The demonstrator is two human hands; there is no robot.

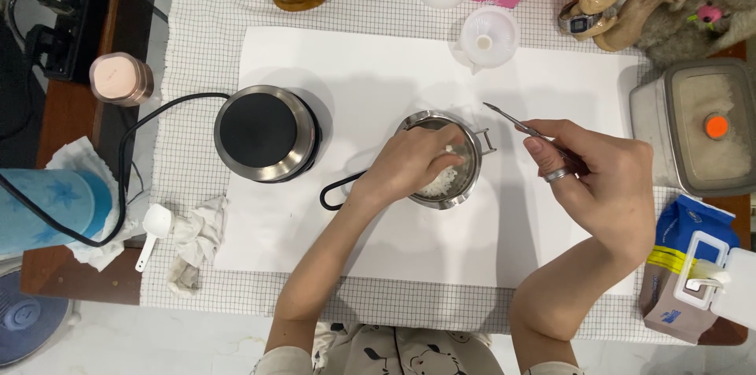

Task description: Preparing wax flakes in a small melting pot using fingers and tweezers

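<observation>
Steel gleams at the middle of the table, where a small metal melting pot with a black looped handle sits on a white paper sheet laid over a checked cloth. Over the pot's left rim reaches the left hand, its fingers bunched together and dipped down into white flakes heaped at the bottom of the pot; whether the fingertips actually pinch any flakes cannot be told, since the hand covers them. To the right of the pot and clear of it, the right hand, a ring on one finger, is curled around a thin metal spatula, pinching its shaft between thumb and fingers so that the slim tip points up and left, above the pot's pouring edge without touching it. Just left of the pot stands a round electric hot plate with a dark top, its black cord running off to the left. A white plastic funnel rests at the top of the paper. At the right edge lies a clear lidded container of white flakes with an orange knob, and below it a blue and white carton. A white scoop and a crumpled tissue lie at the lower left.
</observation>
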